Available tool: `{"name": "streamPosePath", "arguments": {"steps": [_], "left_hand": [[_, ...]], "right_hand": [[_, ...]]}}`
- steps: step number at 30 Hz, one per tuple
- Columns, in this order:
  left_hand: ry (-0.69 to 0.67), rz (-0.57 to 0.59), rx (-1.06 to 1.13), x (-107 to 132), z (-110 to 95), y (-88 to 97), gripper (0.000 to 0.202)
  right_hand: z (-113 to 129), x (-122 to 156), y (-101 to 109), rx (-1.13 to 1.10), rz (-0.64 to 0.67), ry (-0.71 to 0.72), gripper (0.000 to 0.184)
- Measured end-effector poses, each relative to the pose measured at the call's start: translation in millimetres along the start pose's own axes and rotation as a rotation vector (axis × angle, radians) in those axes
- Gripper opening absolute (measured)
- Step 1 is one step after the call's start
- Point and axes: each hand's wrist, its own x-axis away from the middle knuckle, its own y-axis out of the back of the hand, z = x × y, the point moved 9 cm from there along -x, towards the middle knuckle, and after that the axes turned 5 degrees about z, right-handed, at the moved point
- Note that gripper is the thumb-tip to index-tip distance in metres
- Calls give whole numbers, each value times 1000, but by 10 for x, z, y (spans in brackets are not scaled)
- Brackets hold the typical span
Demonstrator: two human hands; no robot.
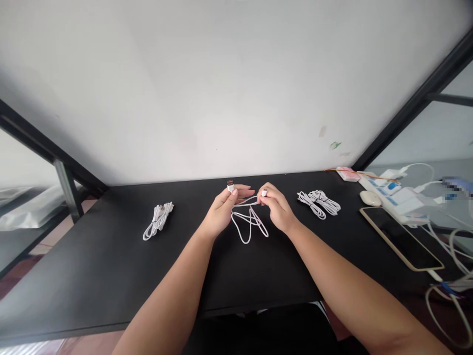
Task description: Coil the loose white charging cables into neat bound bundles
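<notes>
Both my hands hold one white USB cable (247, 241) above the middle of the black table. My left hand (222, 206) pinches its USB plug, whose metal end points up and away from me. In my right hand (276, 206) the smaller plug at the other end is pinched, also pointing up. Loose loops of the cable hang between and below the hands. Left of them lies a tied white cable bundle (158, 221). To the right of my right hand rests another tied bundle of white cable (319, 203), fastened around its middle.
On the right lie a phone (401, 239) with a charging cable plugged in, a white mouse (370, 198) and a power strip (388, 192) crowded with chargers. Loose wires trail off the right side. A wall (221, 98) rises behind the black table (103, 276), with dark metal frames at both ends.
</notes>
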Motion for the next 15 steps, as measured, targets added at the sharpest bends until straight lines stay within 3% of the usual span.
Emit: {"name": "streamPosePath", "arguments": {"steps": [5, 10, 12, 15], "left_hand": [[10, 51, 6, 18, -5, -51, 38], [-6, -13, -45, 7, 0, 13, 39], [-22, -109, -159, 14, -12, 102, 41], [-180, -277, -588, 81, -226, 189, 39]], "right_hand": [[34, 2, 18, 7, -9, 31, 28], [53, 9, 17, 51, -23, 51, 30], [75, 14, 28, 134, -51, 79, 28], [145, 32, 52, 343, -106, 153, 20]]}}
